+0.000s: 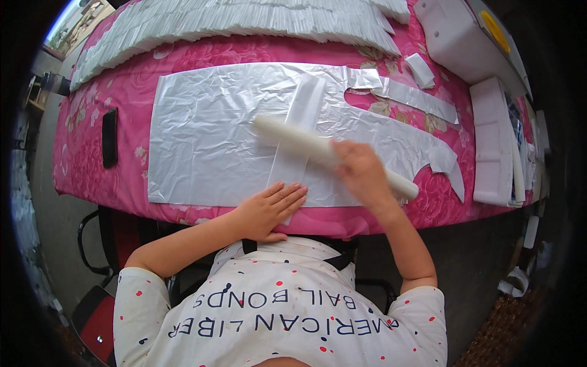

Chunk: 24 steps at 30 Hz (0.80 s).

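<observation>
- Your right hand (359, 171): closed around long off-white cylindrical roller (304, 144), slanted over silvery plastic sheet (208, 140).
- Your left hand (269, 209): flat, fingers straight, on long white strip (293, 150).
- Sheet's on pink floral tablecloth (131, 131).

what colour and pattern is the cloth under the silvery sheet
The cloth is bright pink with a floral pattern, best seen in the head view.

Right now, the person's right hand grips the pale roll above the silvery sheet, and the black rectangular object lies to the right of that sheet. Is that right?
Not quite: the head view shows the black rectangular object to the left of the silvery sheet. The right hand does grip the pale roll above it.
</observation>
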Tool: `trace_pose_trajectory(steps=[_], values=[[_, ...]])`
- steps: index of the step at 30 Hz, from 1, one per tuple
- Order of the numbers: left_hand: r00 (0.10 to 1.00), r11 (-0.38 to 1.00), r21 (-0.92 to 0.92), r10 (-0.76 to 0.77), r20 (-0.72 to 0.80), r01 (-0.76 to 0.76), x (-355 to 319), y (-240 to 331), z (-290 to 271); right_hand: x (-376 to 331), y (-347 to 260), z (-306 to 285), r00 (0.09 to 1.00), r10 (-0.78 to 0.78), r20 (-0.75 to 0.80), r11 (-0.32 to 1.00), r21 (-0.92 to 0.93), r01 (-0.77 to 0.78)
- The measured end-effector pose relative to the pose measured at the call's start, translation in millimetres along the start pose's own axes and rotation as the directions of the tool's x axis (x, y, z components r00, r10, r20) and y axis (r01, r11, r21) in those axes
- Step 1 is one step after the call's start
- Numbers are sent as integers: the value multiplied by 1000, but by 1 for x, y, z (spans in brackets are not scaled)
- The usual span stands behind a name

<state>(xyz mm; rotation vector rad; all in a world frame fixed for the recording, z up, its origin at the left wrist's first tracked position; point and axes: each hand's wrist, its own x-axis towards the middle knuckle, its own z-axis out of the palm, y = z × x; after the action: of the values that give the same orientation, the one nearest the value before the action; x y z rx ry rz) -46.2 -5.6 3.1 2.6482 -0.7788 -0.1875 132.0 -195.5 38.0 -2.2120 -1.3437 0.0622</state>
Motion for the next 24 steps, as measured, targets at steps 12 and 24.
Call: trace_pose_trajectory(steps=[12, 24], values=[[866, 916, 225, 391, -312, -332, 14, 33, -40, 39, -44, 21, 964, -181, -197, 976, 84, 200], [143, 516, 366, 706, -694, -774, 124, 132, -118, 21, -103, 99, 901, 128, 415, -176, 903, -391]])
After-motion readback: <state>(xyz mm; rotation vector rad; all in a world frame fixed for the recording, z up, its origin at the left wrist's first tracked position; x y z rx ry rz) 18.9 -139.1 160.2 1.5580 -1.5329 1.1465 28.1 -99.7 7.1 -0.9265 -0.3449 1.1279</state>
